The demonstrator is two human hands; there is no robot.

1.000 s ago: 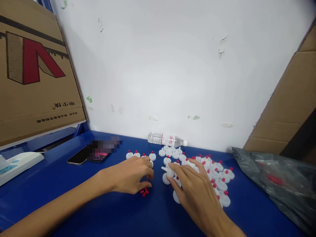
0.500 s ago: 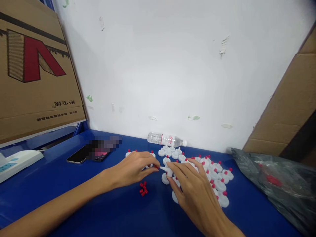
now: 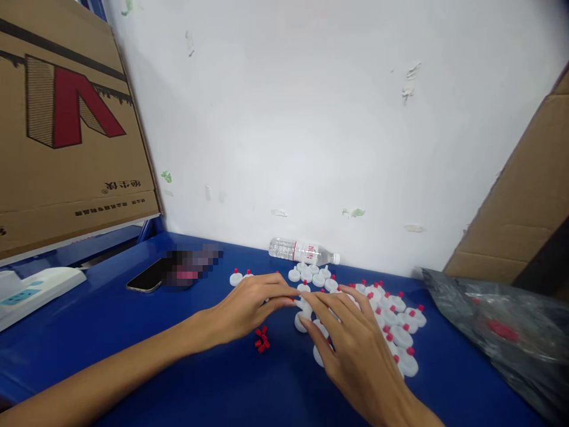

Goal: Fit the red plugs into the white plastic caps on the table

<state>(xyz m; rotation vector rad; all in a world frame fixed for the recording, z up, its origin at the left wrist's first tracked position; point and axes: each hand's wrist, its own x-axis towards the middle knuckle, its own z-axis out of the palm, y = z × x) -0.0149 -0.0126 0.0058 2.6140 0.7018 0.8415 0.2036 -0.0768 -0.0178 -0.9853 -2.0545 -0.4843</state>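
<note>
My right hand (image 3: 355, 347) grips a white nozzle lid (image 3: 304, 306) between thumb and fingers, tilted so its spout points left. Pinched in the fingertips of my left hand (image 3: 251, 308) is a small red cap (image 3: 292, 301), mostly hidden, right at the spout's tip. Whether it sits on the spout I cannot tell. Below my left hand lies a little heap of red caps (image 3: 262, 340). Around and behind my right hand spread many white lids (image 3: 402, 336) with red caps on their spouts. Several uncapped white lids (image 3: 306, 274) stand farther back.
A clear plastic bottle (image 3: 303, 251) lies against the wall. Two phones (image 3: 149, 276) are at the back left, near a white power strip (image 3: 42, 293). A grey plastic bag (image 3: 493, 332) with red pieces is at right. A large cardboard box (image 3: 75, 178) stands at left.
My left fingertips have moved closer to my right ones, bringing the red cap to the spout. The whole view has shifted slightly.
</note>
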